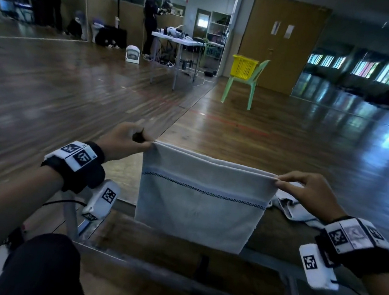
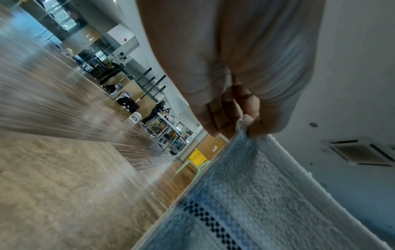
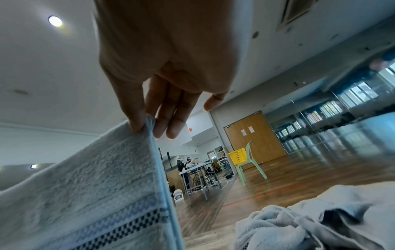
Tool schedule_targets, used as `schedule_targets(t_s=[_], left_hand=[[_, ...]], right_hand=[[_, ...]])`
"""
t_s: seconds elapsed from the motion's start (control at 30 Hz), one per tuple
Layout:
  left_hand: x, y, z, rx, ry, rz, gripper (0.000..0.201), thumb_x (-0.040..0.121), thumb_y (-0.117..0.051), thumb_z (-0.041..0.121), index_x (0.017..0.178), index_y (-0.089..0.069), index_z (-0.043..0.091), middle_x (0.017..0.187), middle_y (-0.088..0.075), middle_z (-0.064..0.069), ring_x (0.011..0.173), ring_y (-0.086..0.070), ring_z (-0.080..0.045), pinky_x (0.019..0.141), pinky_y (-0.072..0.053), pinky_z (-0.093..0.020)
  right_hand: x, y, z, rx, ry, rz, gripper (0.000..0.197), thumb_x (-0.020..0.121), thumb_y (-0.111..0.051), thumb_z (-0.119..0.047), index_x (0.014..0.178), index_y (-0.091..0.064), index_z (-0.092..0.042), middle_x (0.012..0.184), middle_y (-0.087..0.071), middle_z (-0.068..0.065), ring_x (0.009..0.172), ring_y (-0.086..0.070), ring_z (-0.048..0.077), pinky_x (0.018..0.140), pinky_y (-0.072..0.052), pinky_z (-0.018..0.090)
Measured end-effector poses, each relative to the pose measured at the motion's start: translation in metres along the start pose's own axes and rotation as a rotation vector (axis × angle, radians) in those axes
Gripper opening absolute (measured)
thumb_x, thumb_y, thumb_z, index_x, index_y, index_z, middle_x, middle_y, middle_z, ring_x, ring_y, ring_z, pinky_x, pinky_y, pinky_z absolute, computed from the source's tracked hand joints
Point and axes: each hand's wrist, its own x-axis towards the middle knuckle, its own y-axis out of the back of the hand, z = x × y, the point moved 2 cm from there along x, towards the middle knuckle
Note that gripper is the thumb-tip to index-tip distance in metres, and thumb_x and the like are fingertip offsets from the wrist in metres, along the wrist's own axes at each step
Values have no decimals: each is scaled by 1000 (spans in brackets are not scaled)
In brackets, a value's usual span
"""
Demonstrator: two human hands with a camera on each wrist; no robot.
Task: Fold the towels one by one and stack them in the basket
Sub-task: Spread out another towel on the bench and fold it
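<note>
A pale grey-blue towel (image 1: 200, 203) with a checkered stripe hangs doubled over in the air in front of me. My left hand (image 1: 127, 139) pinches its top left corner, and the left wrist view shows the corner squeezed between thumb and fingers (image 2: 222, 121) above the towel (image 2: 256, 194). My right hand (image 1: 305, 188) pinches the top right corner; in the right wrist view the thumb (image 3: 136, 118) presses the towel (image 3: 96, 186) edge. A yellow basket (image 1: 244, 66) sits on a green chair (image 1: 249, 85) far across the room.
Crumpled towels (image 1: 297, 209) lie to my right on a wooden bench (image 1: 173, 252), also seen as a crumpled heap (image 3: 310, 225) in the right wrist view. A mirror wall stands to the left. A white table (image 1: 176, 39) with gear stands far back. Open wooden floor lies between.
</note>
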Motion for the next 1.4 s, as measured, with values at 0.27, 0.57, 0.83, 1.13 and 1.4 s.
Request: schedule_targets(t_s=[0.27,0.57,0.83,1.13,1.4], left_hand=[[-19,18,44,4,-123,16,9,87,-63,6,88,-62,-3,93,-65,-26,80,-59,-31,74,-50,-50],[-29,31,66,133,-280,-24,22,84,-64,4,105,-60,9,97,-64,-12,90,-62,-24,77,-51,-25],[-30,37,62,441,-434,-32,12,86,-61,3,94,-68,8,90,-65,-6,79,-59,-15,69,-43,-13],[-30,43,36,156,-309,-210,22,86,-59,38,80,-56,17,76,-66,19,65,-59,3,60,-43,-8],[-25,41,-7,-90,-206,-253,74,65,-63,71,103,-63,7,98,-71,-10,92,-66,-16,80,-52,-24]], right_hand=[[-23,25,-14,336,38,116,24,83,-66,-3,89,-66,-27,81,-70,-6,80,-63,5,74,-52,16],[-38,46,-31,242,74,-12,16,88,-60,-11,88,-66,-26,88,-68,-6,76,-63,-6,71,-51,8],[-34,44,-40,201,62,-44,9,87,-62,-17,86,-68,-24,80,-71,-17,75,-64,-3,69,-50,9],[-20,31,-40,212,40,-90,8,83,-63,-20,85,-68,-14,74,-70,-4,67,-61,-3,64,-48,7],[-16,-3,-32,202,6,-202,4,86,-61,-8,88,-65,-7,78,-67,2,63,-60,-6,59,-48,9]])
